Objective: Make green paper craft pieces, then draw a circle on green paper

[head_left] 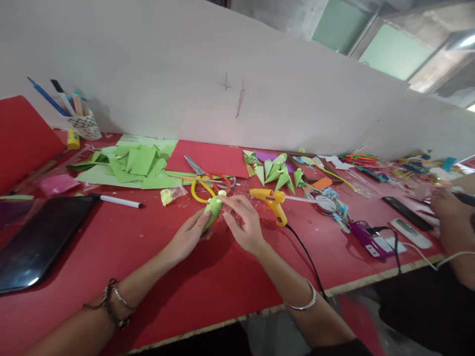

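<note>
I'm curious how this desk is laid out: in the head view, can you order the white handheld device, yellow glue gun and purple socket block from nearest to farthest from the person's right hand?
1. Yellow glue gun: just right of the right hand.
2. Purple socket block: farther right.
3. White handheld device: right of the block.

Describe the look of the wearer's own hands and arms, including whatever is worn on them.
The left hand and right hand are ungloved. The left wrist wears a dark, knotted-looking bracelet beside a thin silvery bangle. The right forearm carries a broader silvery band; a dark sleeve shows at the bottom edge.
</note>
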The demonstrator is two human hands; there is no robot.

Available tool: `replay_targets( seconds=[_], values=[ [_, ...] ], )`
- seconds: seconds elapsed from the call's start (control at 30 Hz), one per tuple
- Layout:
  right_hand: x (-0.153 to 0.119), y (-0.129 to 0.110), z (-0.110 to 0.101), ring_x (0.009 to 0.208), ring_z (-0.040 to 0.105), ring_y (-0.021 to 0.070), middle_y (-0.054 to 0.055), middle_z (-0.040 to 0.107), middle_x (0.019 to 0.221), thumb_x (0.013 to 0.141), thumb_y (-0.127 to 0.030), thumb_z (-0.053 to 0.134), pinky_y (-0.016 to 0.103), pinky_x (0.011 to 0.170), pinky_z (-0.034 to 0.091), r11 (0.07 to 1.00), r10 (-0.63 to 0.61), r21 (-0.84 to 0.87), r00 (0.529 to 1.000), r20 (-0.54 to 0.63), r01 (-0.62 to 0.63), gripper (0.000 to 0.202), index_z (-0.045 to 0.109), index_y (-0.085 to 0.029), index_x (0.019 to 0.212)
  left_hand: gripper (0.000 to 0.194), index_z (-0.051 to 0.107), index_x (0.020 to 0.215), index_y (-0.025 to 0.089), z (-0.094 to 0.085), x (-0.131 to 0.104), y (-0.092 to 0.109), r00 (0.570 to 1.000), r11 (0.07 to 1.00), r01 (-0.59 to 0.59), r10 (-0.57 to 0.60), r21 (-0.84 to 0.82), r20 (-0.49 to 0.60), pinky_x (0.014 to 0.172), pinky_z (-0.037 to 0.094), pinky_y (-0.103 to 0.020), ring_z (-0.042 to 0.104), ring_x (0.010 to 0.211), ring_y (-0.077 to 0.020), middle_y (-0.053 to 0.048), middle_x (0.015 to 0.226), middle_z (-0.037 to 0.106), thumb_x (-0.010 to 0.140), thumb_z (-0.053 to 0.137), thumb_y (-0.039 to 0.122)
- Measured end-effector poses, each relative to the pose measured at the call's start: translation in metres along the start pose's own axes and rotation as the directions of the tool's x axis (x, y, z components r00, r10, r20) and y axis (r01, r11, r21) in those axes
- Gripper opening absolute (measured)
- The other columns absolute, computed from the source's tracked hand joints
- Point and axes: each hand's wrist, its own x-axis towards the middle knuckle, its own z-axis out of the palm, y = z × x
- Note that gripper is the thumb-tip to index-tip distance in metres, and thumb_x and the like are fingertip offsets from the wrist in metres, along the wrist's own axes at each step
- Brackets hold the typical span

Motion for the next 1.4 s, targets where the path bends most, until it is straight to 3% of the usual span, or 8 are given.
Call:
replay_targets(
  seconds=[0.5, 0.6, 0.7, 0.87, 0.97, 1.1, 1.27, 1.4],
  values=[
    [-0.001, 0.001, 0.002, 0.086, 0.051, 0.0154, 0.005, 0.05, 0.098, 0.083, -0.021, 0.044, 0.031, 0.079, 0.045, 0.987, -0.007, -0.16, 0.996, 0.087, 0.021, 0.041, 0.043, -0.028, 0.123, 0.037, 0.039, 0.065, 0.019, -0.002, 0.002, -0.003, 0.998, 1.0, 0.024, -0.024, -0.009, -0.052, 0.048, 0.029, -0.022, 0.034, 0.049, -0.0084, 0.005, 0.054, 0.039, 0.084, 0.029, 0.048],
    [-0.001, -0.001, 0.004, 0.079, 0.052, 0.014, 0.004, 0.051, 0.095, 0.081, -0.021, 0.045, 0.031, 0.077, 0.046, 0.996, 0.063, -0.058, 0.998, 0.017, -0.062, 0.045, 0.037, -0.028, 0.126, 0.038, 0.039, 0.064, 0.018, -0.002, 0.002, -0.002, 0.998, 1.0, 0.021, -0.02, 0.014, -0.066, 0.048, 0.03, -0.022, 0.034, 0.049, -0.0087, 0.005, 0.054, 0.039, 0.085, 0.029, 0.049],
    [-0.002, 0.0, 0.01, 0.072, 0.053, 0.012, 0.004, 0.053, 0.092, 0.078, -0.023, 0.051, 0.028, 0.069, 0.048, 0.963, 0.208, 0.185, 0.977, -0.043, -0.197, 0.054, 0.029, -0.026, 0.127, 0.042, 0.041, 0.062, 0.018, -0.001, -0.001, 0.0, 0.999, 0.998, -0.013, 0.015, 0.055, -0.049, 0.049, 0.03, -0.023, 0.034, 0.048, -0.0087, 0.004, 0.055, 0.04, 0.085, 0.025, 0.049],
    [-0.001, 0.003, 0.016, 0.075, 0.056, 0.0125, 0.004, 0.056, 0.092, 0.076, -0.03, 0.053, 0.027, 0.068, 0.048, 0.838, 0.319, 0.415, 0.935, 0.153, -0.354, 0.029, 0.052, -0.02, 0.104, 0.04, 0.046, 0.068, 0.017, 0.0, -0.005, -0.001, 0.997, 0.993, -0.058, 0.063, 0.101, -0.045, 0.051, 0.034, -0.022, 0.038, 0.051, -0.0094, 0.003, 0.057, 0.044, 0.086, 0.025, 0.047],
    [0.001, 0.002, 0.016, 0.082, 0.056, 0.0138, 0.004, 0.056, 0.093, 0.077, -0.032, 0.052, 0.026, 0.071, 0.048, 0.827, 0.336, 0.416, 0.925, 0.176, -0.379, 0.019, 0.058, -0.018, 0.088, 0.034, 0.051, 0.086, 0.017, 0.001, -0.005, -0.005, 0.992, 0.986, -0.099, 0.108, 0.136, -0.065, 0.061, 0.041, -0.023, 0.048, 0.064, -0.0125, 0.0, 0.067, 0.052, 0.086, 0.03, 0.044],
    [0.002, 0.002, 0.016, 0.085, 0.056, 0.0146, 0.003, 0.058, 0.088, 0.075, -0.033, 0.053, 0.027, 0.074, 0.047, 0.795, 0.37, 0.44, 0.908, 0.195, -0.418, 0.019, 0.057, -0.018, 0.086, 0.033, 0.05, 0.101, 0.017, 0.002, -0.004, -0.005, 0.982, 0.961, -0.178, 0.186, 0.213, -0.018, 0.079, 0.041, -0.028, 0.051, 0.088, -0.0167, -0.005, 0.089, 0.058, 0.086, 0.031, 0.04],
    [0.001, 0.009, 0.017, 0.078, 0.058, 0.0147, 0.002, 0.06, 0.083, 0.072, -0.036, 0.056, 0.029, 0.072, 0.048, 0.728, 0.437, 0.529, 0.89, 0.131, -0.435, 0.023, 0.052, -0.019, 0.087, 0.029, 0.053, 0.09, 0.017, -0.017, 0.004, 0.001, 0.959, 0.835, -0.24, 0.284, 0.495, -0.013, 0.075, 0.042, -0.03, 0.052, 0.08, -0.0164, -0.004, 0.087, 0.058, 0.085, 0.035, 0.039],
    [0.0, 0.012, 0.015, 0.076, 0.058, 0.0145, 0.004, 0.061, 0.085, 0.073, -0.034, 0.055, 0.028, 0.068, 0.047, 0.769, 0.464, 0.408, 0.868, 0.175, -0.493, 0.026, 0.051, -0.018, 0.094, 0.032, 0.052, 0.102, 0.017, -0.056, 0.017, -0.009, 0.866, 0.539, -0.111, 0.465, 0.835, -0.185, 0.086, 0.037, -0.036, 0.047, 0.098, -0.0234, -0.009, 0.103, 0.055, 0.08, 0.044, 0.039]
  ],
)
